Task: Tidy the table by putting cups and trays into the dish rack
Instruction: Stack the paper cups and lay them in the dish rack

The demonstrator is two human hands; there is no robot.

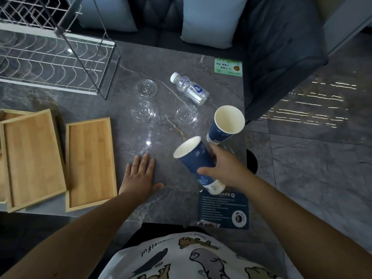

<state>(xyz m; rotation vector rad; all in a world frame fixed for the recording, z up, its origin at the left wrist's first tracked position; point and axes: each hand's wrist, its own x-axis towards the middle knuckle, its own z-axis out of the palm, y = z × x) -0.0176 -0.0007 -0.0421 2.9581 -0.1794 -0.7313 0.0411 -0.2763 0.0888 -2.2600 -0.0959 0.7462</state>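
My right hand [223, 168] grips a blue paper cup [193, 156], which is tilted with its white mouth toward the upper left, just above the table. A second blue paper cup [226, 124] stands beyond it near the table's right edge. My left hand [141, 176] lies flat and open on the grey marble table [141, 63]. Two wooden trays [90, 164] [32, 158] lie at the left. The white wire dish rack [54, 57] stands at the far left.
Three clear plastic lids [146, 88] [143, 111] [187, 114] lie mid-table. A water bottle [190, 89] lies on its side behind them. A green card [228, 67] and a dark blue leaflet [223, 210] sit near the right edge. A sofa with cushions [211, 19] is behind.
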